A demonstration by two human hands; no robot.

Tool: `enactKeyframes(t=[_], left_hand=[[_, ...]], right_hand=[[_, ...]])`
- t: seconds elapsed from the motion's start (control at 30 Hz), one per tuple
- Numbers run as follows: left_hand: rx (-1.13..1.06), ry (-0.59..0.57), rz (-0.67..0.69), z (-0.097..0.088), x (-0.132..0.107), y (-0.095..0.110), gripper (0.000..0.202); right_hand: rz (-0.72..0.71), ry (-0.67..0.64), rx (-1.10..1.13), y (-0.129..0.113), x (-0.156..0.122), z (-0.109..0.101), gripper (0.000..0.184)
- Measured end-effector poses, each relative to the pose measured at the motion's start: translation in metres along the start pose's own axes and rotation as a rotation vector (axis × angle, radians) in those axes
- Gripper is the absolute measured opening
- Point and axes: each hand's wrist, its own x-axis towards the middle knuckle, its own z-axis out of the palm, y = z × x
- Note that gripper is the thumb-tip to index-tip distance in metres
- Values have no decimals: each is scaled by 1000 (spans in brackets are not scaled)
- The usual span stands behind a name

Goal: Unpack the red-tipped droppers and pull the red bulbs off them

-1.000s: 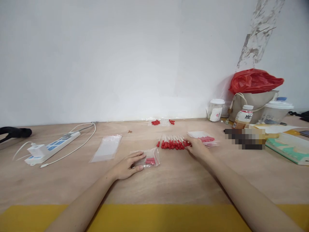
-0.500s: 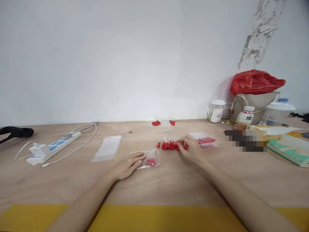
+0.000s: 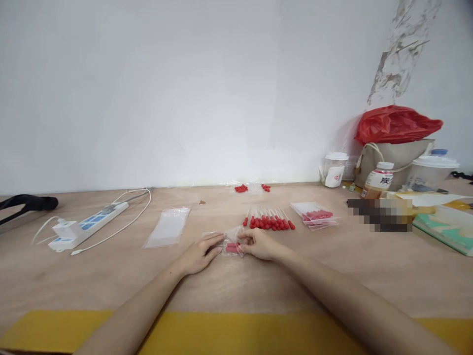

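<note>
A small clear zip bag (image 3: 232, 240) with a few red pieces inside lies on the table between my hands. Its left end is held by my left hand (image 3: 202, 253), fingers stretched over the plastic and thumb alongside. At the bag's right edge my right hand (image 3: 259, 243) has thumb and fingers closed on the plastic. Just behind sits a row of red bulb-shaped pieces with thin pale stems (image 3: 271, 223), bulbs toward me. Whether a loose piece is between my right fingertips is hidden.
Flat clear bags (image 3: 168, 227) lie to the left, filled bags (image 3: 317, 215) to the right. Further red pieces (image 3: 241, 188) rest near the wall. A power strip (image 3: 88, 226) with a white cable is far left; a bottle (image 3: 378, 181), lidded cup (image 3: 335, 170) and green-white box (image 3: 445, 228) stand right.
My right hand has moved left from the row of red pieces to the bag's right edge. My left hand stays at the bag's left end. The view has shifted slightly.
</note>
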Motion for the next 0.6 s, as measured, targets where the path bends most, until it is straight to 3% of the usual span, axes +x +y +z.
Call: enactKeyframes(t=[0.13,0.33,0.6], left_hand=[[4,31,-6,2,1,2,41],[11,39,-8,2,1,2,41],[-12,-9,-8,-1,0,1,43]], right_hand=[[45,-121,49,0,5,1,12],[-84,180,-24,-2,1,12,19],[-161,161,43,-4,-2,11,16]])
